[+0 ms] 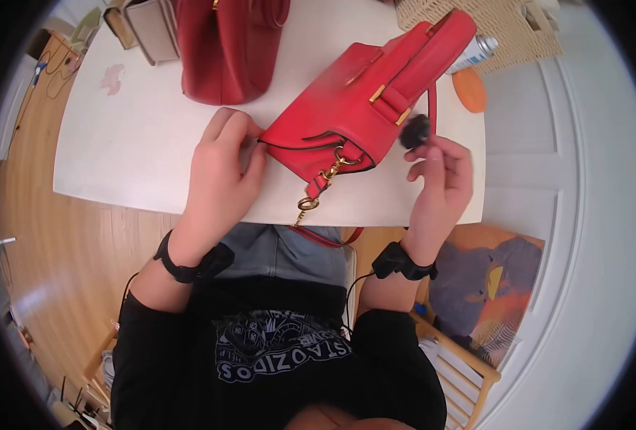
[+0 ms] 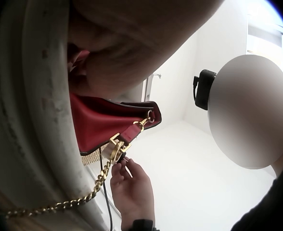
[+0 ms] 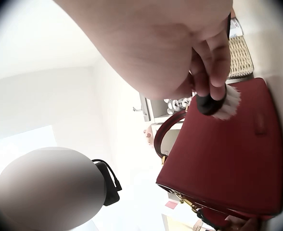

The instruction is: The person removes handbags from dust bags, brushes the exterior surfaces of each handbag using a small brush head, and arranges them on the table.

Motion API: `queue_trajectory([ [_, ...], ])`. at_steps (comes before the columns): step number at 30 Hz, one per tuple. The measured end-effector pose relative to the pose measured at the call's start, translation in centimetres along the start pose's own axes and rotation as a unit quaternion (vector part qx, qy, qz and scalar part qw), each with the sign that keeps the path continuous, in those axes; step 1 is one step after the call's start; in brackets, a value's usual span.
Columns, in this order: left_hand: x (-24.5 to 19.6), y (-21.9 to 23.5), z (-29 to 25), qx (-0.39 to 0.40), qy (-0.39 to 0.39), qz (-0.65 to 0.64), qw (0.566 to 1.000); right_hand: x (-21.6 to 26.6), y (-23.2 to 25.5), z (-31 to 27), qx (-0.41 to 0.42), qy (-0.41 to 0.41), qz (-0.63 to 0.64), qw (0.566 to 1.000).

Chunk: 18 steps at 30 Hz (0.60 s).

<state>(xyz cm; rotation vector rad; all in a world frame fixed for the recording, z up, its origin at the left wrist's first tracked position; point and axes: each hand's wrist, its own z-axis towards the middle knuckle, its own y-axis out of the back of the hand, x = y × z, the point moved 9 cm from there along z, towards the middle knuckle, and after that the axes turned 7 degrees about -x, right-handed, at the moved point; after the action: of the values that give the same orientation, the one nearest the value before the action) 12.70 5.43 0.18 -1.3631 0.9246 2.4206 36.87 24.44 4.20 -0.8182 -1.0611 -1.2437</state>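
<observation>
A red handbag (image 1: 332, 107) lies on the white table, its handle toward the far right and a gold chain with rings (image 1: 330, 172) hanging off its near side. My left hand (image 1: 225, 161) pinches the bag's left corner between thumb and fingers. Beside the handle, my right hand (image 1: 443, 179) holds a small dark brush (image 1: 414, 132); in the right wrist view the brush's pale bristles (image 3: 229, 103) are over or against the red panel (image 3: 223, 149), contact cannot be told. The left wrist view shows the bag's side (image 2: 108, 122) and the chain (image 2: 91, 195).
Behind stand a darker red bag (image 1: 225, 57) and a beige one (image 1: 149, 32). At the back right are a woven basket (image 1: 504, 36), a spray can (image 1: 475, 51) and an orange oval item (image 1: 470, 91). A red strap (image 1: 332, 240) hangs over the front edge.
</observation>
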Motion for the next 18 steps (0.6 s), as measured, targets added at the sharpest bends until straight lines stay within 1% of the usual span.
queue_trajectory([
  [2, 0.6, -0.5, -0.4, 0.026, 0.018, -0.007, 0.999, -0.5, -1.6, -0.6, 0.075, -0.015, -0.001, 0.997],
  [4, 0.5, -0.2, -0.6, 0.016, 0.006, -0.012, 1.000, -0.7, -1.5, -0.8, 0.073, -0.003, 0.005, 0.997],
  [6, 0.2, 0.5, -0.9, 0.011, -0.005, -0.016, 1.000, -1.0, -0.3, -0.8, 0.024, 0.003, -0.002, 1.000],
  [8, -2.7, 2.9, -0.3, -0.024, -0.052, -0.085, 0.995, -2.0, 0.7, -0.8, 0.010, -0.008, 0.006, 1.000],
  [9, -5.0, 5.3, 0.1, -0.084, -0.111, -0.149, 0.979, -2.5, 1.1, -0.9, 0.000, -0.022, 0.015, 1.000],
  [10, -7.3, 8.1, 0.3, -0.145, -0.167, -0.209, 0.952, -3.0, 1.3, -1.1, 0.006, -0.026, 0.013, 1.000],
  [11, -10.1, 11.2, 0.9, -0.107, -0.267, -0.143, 0.947, -3.5, 1.4, -1.5, 0.008, -0.037, 0.036, 0.999],
  [12, -8.8, 16.1, 2.6, -0.105, -0.325, -0.161, 0.926, -3.6, 1.3, -1.7, 0.009, -0.045, 0.059, 0.997],
  [14, -4.3, 20.3, 0.6, -0.119, -0.324, -0.153, 0.926, -3.2, 1.2, -2.2, 0.005, -0.040, 0.051, 0.998],
  [15, -3.3, 21.5, 0.0, -0.126, -0.322, -0.145, 0.927, -3.2, 1.1, -2.6, -0.004, -0.040, 0.044, 0.998],
  [16, -3.0, 22.2, -0.4, -0.140, -0.324, -0.135, 0.926, -3.4, 0.6, -2.4, 0.009, -0.030, 0.056, 0.998],
  [17, -2.7, 22.8, -0.8, -0.145, -0.320, -0.130, 0.927, -4.1, 1.1, -3.1, -0.008, -0.037, 0.074, 0.997],
  [18, -4.4, 21.9, -2.4, -0.155, -0.315, -0.124, 0.928, -4.5, 1.3, -2.9, -0.021, -0.042, 0.092, 0.995],
])
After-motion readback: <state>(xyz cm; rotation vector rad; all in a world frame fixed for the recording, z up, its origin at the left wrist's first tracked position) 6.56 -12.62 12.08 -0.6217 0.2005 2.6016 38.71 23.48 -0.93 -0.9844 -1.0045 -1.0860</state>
